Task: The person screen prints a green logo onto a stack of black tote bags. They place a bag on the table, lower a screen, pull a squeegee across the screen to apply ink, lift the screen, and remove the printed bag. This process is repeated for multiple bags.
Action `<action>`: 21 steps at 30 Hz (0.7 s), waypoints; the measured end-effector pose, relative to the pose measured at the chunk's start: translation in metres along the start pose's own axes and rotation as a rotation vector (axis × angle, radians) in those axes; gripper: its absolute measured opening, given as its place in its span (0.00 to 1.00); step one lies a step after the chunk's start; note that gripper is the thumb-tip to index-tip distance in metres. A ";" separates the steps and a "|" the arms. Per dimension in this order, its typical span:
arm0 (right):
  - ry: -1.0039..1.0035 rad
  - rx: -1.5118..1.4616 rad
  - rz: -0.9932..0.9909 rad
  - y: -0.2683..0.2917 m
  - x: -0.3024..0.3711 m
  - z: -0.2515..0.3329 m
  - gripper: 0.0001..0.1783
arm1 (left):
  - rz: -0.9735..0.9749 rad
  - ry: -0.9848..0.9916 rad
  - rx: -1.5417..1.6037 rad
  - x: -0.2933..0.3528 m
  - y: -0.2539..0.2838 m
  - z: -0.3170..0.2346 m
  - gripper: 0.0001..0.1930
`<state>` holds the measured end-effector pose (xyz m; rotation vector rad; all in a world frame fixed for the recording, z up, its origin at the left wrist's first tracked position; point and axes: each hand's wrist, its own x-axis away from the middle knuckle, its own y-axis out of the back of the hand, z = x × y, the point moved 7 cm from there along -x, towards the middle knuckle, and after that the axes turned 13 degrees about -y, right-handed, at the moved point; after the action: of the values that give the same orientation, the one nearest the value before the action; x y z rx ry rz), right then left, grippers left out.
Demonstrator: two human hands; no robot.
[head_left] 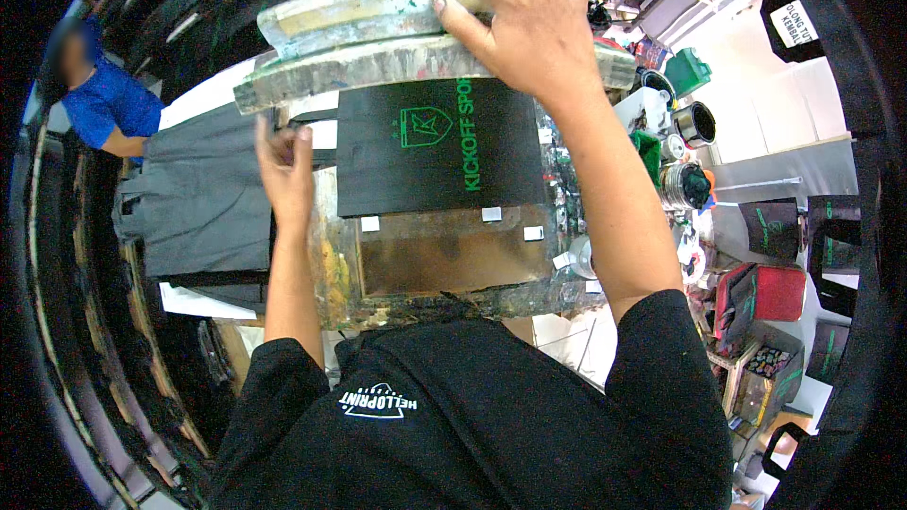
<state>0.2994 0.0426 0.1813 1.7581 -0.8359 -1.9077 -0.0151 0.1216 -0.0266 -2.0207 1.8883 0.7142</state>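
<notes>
A black fabric panel (pixel 378 170) with a green print of a shield and lettering lies flat on the work board. Above its far edge, a paint-stained screen-printing frame (pixel 378 66) is tilted up. A long, pale squeegee (pixel 368 9) rests along that frame. My right hand (pixel 529 24) closes round the squeegee's right part, thumb on the near side, fingers over the top. To the left of the panel, my left hand (pixel 286 161) holds nothing. Its index finger stretches toward the frame's left corner, and its other fingers are partly bent.
Dark fabric pieces (pixel 208 198) are spread at the left, where a person in a blue shirt (pixel 113 99) stands. White tabs (pixel 491 214) mark the brown board (pixel 453 260). Tins (pixel 694 123) crowd the right side. A crate (pixel 765 368) is at lower right.
</notes>
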 end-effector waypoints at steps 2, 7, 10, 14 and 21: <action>-0.102 -0.142 0.183 0.006 -0.018 -0.004 0.29 | 0.248 0.119 -0.460 0.061 0.027 0.119 0.50; -0.123 -0.124 0.200 -0.002 -0.032 -0.013 0.29 | 0.498 0.232 -0.871 0.143 0.004 0.118 0.45; -0.114 -0.091 0.216 -0.002 -0.034 -0.012 0.30 | 0.554 0.352 -0.899 0.146 0.001 0.126 0.43; -0.126 -0.095 0.280 -0.004 -0.039 -0.013 0.30 | 0.587 0.428 -0.812 0.138 -0.001 0.139 0.40; -0.098 -0.113 0.173 -0.003 -0.031 -0.012 0.31 | 0.407 0.086 -0.620 0.108 -0.004 0.133 0.29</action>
<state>0.3156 0.0636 0.2018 1.4867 -0.8670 -1.9001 -0.0298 0.1000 -0.1961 -2.0130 2.3775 1.4959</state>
